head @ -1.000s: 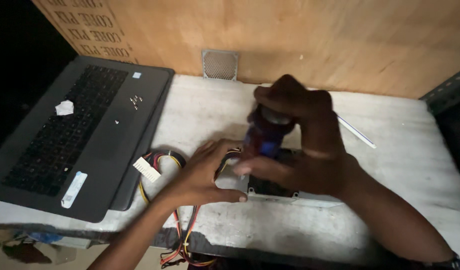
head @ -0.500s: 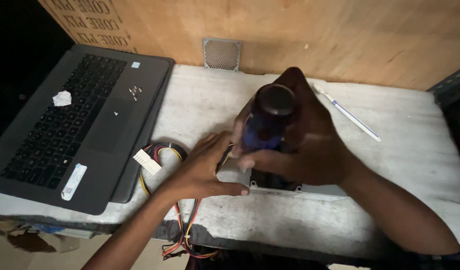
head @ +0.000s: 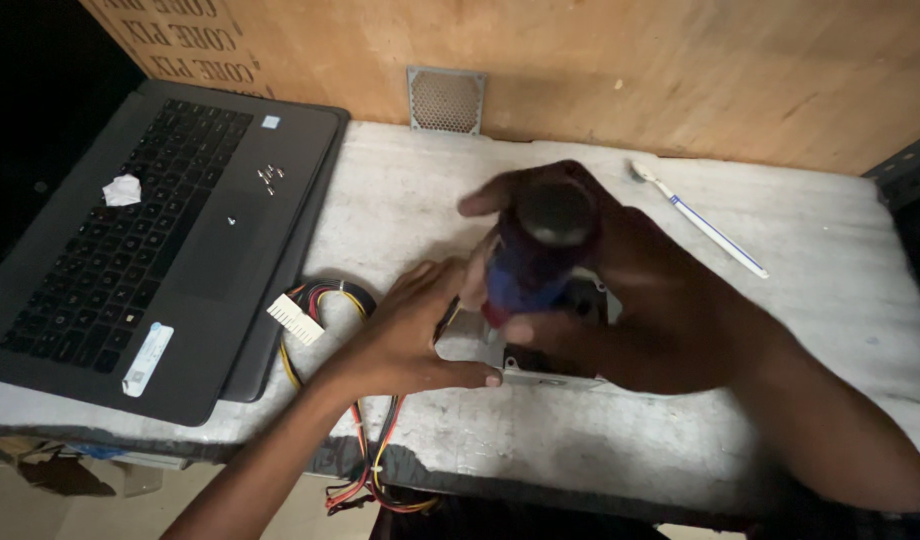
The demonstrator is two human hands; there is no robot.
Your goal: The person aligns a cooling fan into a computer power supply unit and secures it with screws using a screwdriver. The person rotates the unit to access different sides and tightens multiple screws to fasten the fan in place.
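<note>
Screwdriver upright over a metal box on the workbench

Right hand (head: 640, 300) is wrapped tight around a fat blue-and-red screwdriver handle (head: 530, 262), held upright over the grey metal box (head: 480, 345) near the bench's front edge. Left hand (head: 410, 335) lies flat and unclenched against the box's left side, gripping nothing. Coloured wire bundle (head: 325, 300) with a white connector sits just left; open laptop (head: 150, 250) beyond that.
</note>
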